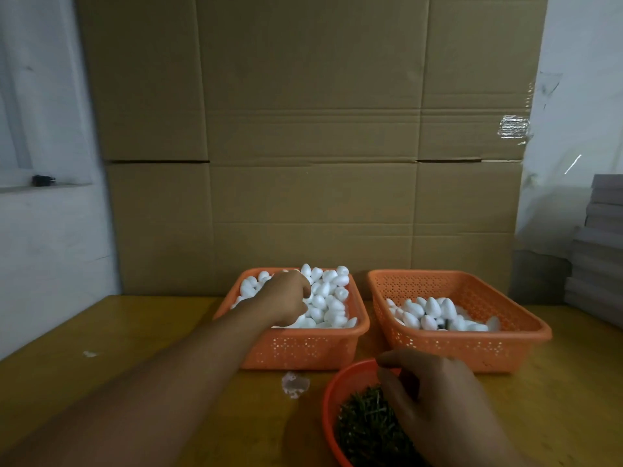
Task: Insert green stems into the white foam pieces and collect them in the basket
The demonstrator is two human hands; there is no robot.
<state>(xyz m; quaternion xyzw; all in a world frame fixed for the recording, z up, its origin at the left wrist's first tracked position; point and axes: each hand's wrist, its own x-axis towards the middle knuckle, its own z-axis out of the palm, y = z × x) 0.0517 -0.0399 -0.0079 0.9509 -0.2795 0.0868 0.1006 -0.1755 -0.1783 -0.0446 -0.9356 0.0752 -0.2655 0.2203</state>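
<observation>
While the left hand (286, 299) curled into the foam pieces (325, 298) at frame centre, any grip was hidden. The right hand (435, 396), fingers bent, reached into the green stems (367, 423) at lower right, hold unclear. Foam looked light and dentable: best pinched gently at its widest part.

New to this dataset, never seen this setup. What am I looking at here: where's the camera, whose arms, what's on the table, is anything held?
There is no robot. A person wears one wide-angle camera on the head, looking forward and down, so the arms are their own.

On the yellow wooden table stand two orange perforated plastic baskets. The left basket is heaped with white egg-shaped foam pieces; the right basket holds fewer. Nearer the camera is a round orange bowl of short green stems. Brown cardboard stands behind.

The left hand reaches into the left basket, fingers curled down among the foam; whether it grips a piece is hidden. The right hand is over the bowl, fingertips at the stems; a grip there cannot be told either.
</observation>
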